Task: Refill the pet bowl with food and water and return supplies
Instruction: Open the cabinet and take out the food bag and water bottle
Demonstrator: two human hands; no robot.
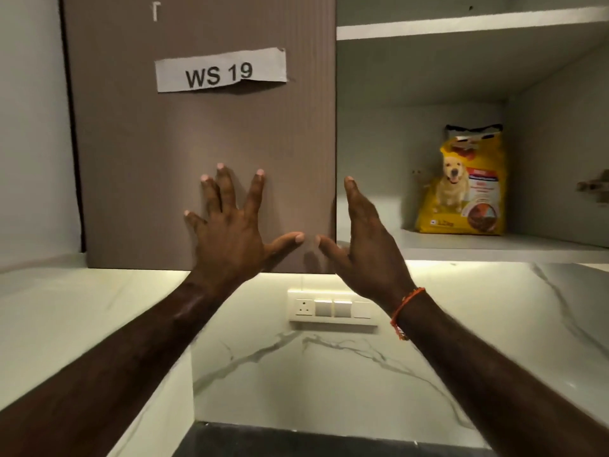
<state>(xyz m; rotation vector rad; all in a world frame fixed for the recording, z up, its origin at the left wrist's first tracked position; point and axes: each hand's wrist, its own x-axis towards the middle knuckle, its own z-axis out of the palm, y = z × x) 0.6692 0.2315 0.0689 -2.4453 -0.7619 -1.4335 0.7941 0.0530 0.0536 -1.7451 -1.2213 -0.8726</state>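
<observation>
Brown ribbed cupboard door (204,133), upper left. White paper label (220,71), black lettering. Yellow food bag (461,183), right of frame, printed with golden dog. White marble wall (329,367), grey veins. Orange wristband (407,310).

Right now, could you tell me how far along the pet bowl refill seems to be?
Done: the right cupboard stands open, showing the food bag upright on its shelf. In hand: nothing; both hands are open, the left hand near the closed door, the right hand at its edge. Left: no bowl or water shows, so I cannot tell whether filling is finished.
</observation>
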